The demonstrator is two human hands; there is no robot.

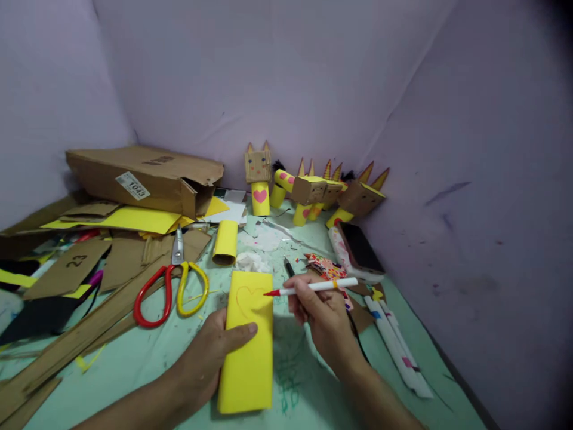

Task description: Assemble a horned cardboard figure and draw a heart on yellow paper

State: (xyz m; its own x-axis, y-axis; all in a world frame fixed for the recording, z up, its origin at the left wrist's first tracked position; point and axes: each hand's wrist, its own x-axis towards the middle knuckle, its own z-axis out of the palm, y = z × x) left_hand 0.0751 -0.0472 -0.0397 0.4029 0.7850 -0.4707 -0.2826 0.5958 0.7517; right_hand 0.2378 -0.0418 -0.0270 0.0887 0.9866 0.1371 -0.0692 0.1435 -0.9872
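Red-tipped white marker (326, 286) at heart-outlined yellow box (249, 370)

2 hands (210, 352) (323, 312), 1 yellow block (248, 367), 1 phone (360, 246) show.

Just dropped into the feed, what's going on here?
The left hand holds a yellow box, thumb across its face. The right hand has a white marker, its red tip at the right side of a faint, unfilled heart outline on that face. Scissors lie to the left, and decorated cardboard figures stand farther back.
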